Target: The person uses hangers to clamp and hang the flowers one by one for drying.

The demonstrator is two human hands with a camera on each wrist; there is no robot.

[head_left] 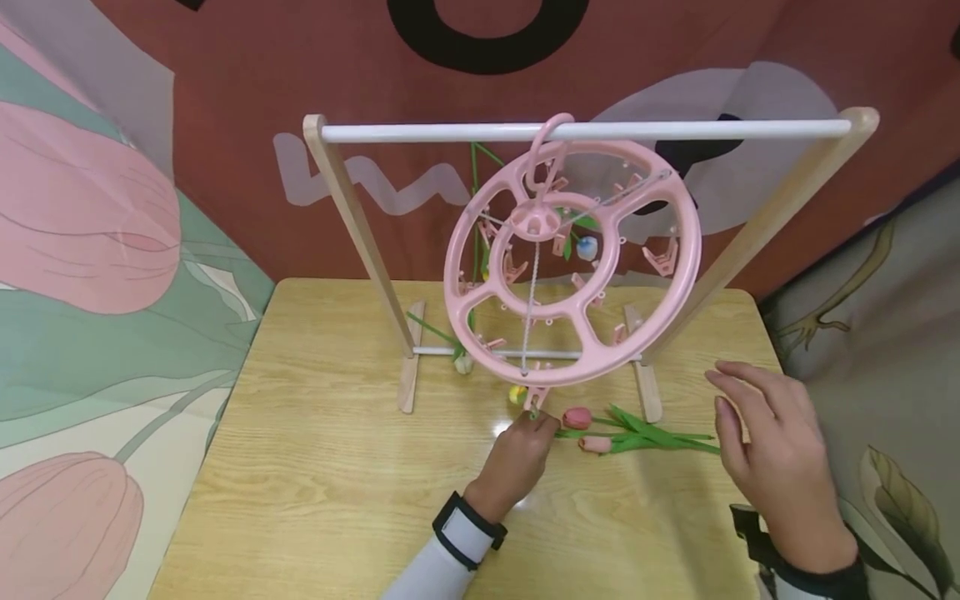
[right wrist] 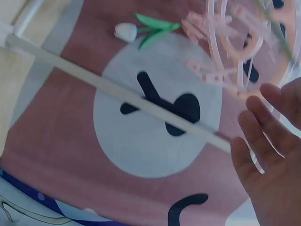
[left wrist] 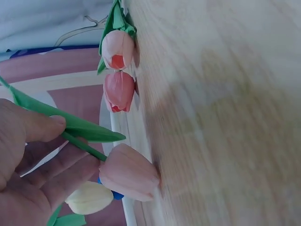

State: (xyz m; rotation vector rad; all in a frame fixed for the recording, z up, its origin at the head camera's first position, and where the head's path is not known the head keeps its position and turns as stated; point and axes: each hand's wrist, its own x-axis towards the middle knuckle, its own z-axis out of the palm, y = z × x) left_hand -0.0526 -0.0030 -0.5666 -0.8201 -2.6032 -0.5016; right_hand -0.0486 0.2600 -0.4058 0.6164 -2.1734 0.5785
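My left hand (head_left: 517,458) pinches the green stem of a pale pink tulip (left wrist: 129,172) between thumb and fingers, its head pointing down close to the table. In the head view that hand is right under a pink clip (head_left: 537,397) at the near edge of a round pink clip hanger (head_left: 588,333), and it hides most of the tulip. Off to the right, my right hand (head_left: 783,450) is raised with fingers apart and relaxed, holding nothing. Two more tulips, a darker pink one (head_left: 577,417) and a pale pink one (head_left: 596,445), lie on the table between the hands.
The hanger hooks over the white bar (head_left: 420,132) of a wooden-legged stand. Clipped tulips hang from it head down, among them a blue one (head_left: 587,248), a white one (head_left: 463,363) and a yellow one (head_left: 517,394). A printed cloth (head_left: 232,75) backs the wooden table (head_left: 315,483).
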